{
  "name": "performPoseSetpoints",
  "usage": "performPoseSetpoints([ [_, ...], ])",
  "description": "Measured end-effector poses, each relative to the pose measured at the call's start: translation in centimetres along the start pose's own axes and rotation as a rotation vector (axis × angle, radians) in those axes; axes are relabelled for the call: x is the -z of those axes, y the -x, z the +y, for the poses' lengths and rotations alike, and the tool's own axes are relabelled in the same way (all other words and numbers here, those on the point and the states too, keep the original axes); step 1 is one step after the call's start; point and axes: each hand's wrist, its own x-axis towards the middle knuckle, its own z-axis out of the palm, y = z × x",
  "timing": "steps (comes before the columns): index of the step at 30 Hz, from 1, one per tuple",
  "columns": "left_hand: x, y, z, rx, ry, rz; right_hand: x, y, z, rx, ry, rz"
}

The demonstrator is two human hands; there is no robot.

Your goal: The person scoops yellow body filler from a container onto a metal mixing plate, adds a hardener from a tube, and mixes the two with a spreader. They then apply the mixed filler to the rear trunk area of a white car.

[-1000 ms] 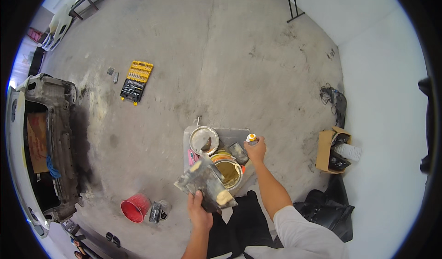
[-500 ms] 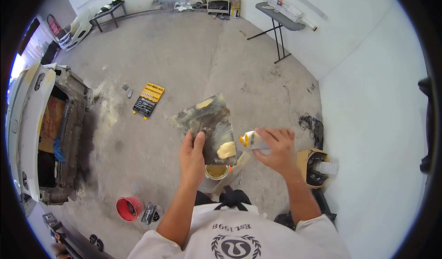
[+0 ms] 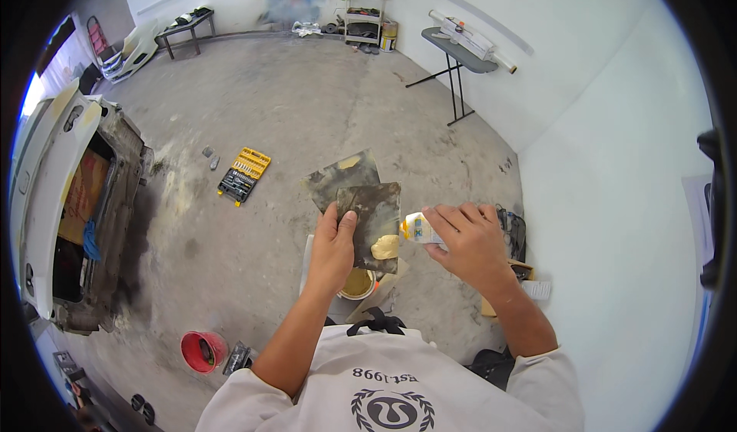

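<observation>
Holding plates (image 3: 376,211) in left hand (image 3: 332,251), tube (image 3: 421,230) in right hand (image 3: 470,244)

Of the left hand's (image 3: 334,251) fingers we see little — most run beneath the upper plate (image 3: 370,211), which also covers part of the lower plate (image 3: 328,183). The right hand (image 3: 468,241) hides the rear of the tube (image 3: 421,229). We lose some of the box (image 3: 487,307) behind the right forearm (image 3: 516,309). Pieces in the tool kit (image 3: 240,184) are too small to tell; the lower edge cuts off the shirt (image 3: 322,378).
</observation>
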Motion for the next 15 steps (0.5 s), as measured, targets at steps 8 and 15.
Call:
performPoseSetpoints([
  [8,-0.3,1.1,2.1,-0.109,-0.246,0.030,0.0,-0.5,-1.4,0.007,0.088,-0.048],
  [15,-0.6,1.1,2.4,-0.208,-0.281,0.054,-0.4,-0.4,-2.0,0.009,0.113,-0.024],
])
